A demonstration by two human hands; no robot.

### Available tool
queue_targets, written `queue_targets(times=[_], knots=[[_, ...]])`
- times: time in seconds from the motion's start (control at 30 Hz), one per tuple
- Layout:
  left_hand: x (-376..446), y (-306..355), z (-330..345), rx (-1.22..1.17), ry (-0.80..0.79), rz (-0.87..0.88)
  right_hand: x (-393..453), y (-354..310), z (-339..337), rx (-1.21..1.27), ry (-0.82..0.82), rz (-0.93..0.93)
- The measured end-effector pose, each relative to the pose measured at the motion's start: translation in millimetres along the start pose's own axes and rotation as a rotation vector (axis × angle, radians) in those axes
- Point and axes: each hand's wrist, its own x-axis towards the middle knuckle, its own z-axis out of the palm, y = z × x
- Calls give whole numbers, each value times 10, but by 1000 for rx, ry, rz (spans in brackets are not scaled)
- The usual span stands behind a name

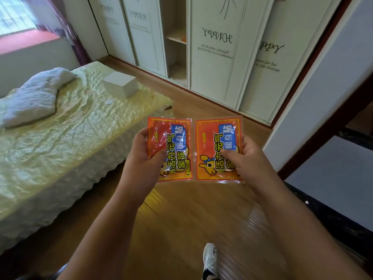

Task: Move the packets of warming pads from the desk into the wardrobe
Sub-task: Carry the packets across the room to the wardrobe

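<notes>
A low bed under a crinkled pale-yellow quilted cover (66, 138) fills the left of the room, with a bunched grey-white blanket (30, 98) at its far end and a plain white rectangular box (121, 84) sitting near the corner closest to the wardrobe. Just right of the bed's corner, over the wooden plank floor (181, 215), the person's left hand (144, 156) grips a flat, glossy red-and-orange plastic packet (171, 146) of warming pads, thumb pressed on its face and fingers curled behind its left edge. The packet has a yellow border, bold black characters, a blue panel with white lettering and part of a cartoon animal at the bottom. Right beside it, nearly edge to edge, the right hand (244, 158) holds a second matching red-and-orange packet (216, 148) the same way from its right side, its cartoon deer showing more fully. Both packets are held upright in the air, facing the person, well short of the white sliding-door wardrobe (218, 57) beyond them, whose open gap shows bare shelves. Below the packets, a white sneaker (210, 259) steps on the floor.
</notes>
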Motion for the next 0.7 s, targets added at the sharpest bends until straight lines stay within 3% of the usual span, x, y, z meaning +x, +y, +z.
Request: queue_targets(times=[0.3,0.7], knots=[[779,112,629,-18,25,51,1000,-221,-434,37,-34,-14],[1534,-2,1102,-52,-27,-1,1721,-129,-691,6,12,48]])
